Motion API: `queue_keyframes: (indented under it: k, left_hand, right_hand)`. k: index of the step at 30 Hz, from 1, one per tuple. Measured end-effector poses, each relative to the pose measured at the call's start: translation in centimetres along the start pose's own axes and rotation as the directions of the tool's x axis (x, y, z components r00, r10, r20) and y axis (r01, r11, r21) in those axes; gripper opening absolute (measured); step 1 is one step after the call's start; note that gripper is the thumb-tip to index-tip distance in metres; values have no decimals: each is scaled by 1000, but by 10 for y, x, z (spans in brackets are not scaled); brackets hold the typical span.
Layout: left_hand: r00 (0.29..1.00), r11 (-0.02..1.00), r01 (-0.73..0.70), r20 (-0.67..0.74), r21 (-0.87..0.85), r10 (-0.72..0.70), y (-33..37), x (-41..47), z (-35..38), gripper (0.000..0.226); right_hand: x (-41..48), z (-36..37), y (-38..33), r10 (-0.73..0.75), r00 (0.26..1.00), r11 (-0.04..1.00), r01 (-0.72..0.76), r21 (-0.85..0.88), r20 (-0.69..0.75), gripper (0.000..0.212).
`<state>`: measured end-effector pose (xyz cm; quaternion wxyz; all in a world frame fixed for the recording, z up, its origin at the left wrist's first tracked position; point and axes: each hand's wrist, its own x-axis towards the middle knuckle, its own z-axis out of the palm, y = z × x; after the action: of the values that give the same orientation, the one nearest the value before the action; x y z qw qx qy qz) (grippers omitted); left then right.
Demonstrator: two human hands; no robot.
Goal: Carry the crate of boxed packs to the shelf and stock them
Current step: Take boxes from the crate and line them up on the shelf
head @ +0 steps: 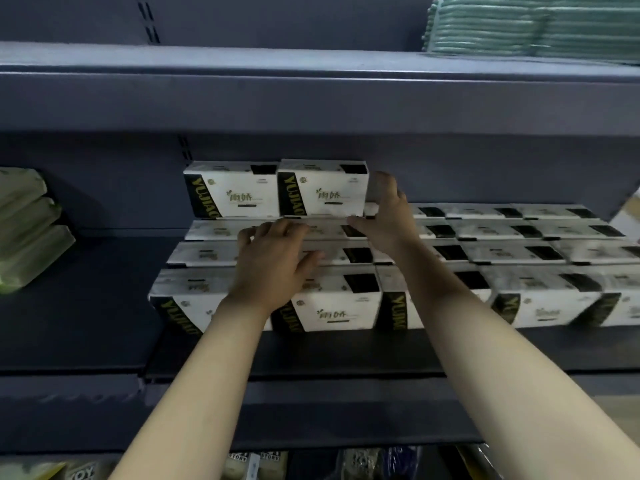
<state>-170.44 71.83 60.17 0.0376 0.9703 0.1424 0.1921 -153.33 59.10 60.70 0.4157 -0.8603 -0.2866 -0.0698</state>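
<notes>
White boxed packs with black-and-yellow ends [332,306] fill the middle shelf [104,306] in several rows. Two more packs stand on top at the back: the left one [235,195] and the right one [325,192]. My left hand [273,261] lies palm down with spread fingers on the tops of the lower packs. My right hand [388,216] is open beside the right end of the upper right pack, fingers straight against it, thumb pointing left under it. The crate is out of view.
Pale green soft packs [27,230] lie on the same shelf at the left. A stack of green ribbed items [526,26] sits on the upper shelf at the right. More goods [256,462] show below the shelf's front lip.
</notes>
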Motion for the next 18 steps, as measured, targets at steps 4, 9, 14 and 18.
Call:
queue_keyframes:
  k: [4, 9, 14, 18]
  left_hand:
    - [998, 999, 25, 52, -29, -23, 34, -11, 0, 52]
    - [996, 997, -10, 89, -79, 17, 79, -30, 3, 54]
    - [997, 991, -45, 52, -125, 52, 135, -64, 9, 54]
    - [998, 996, -33, 50, -88, 38, 184, -106, 18, 54]
  right_hand:
    - [-46, -25, 9, -7, 999, 998, 9, 62, -40, 73]
    - [-104, -64, 29, 78, 992, 991, -66, 117, -97, 56]
    - [-159, -109, 59, 96, 994, 993, -92, 73, -56, 50]
    - [-211, -149, 85, 60, 998, 998, -59, 35, -2, 50]
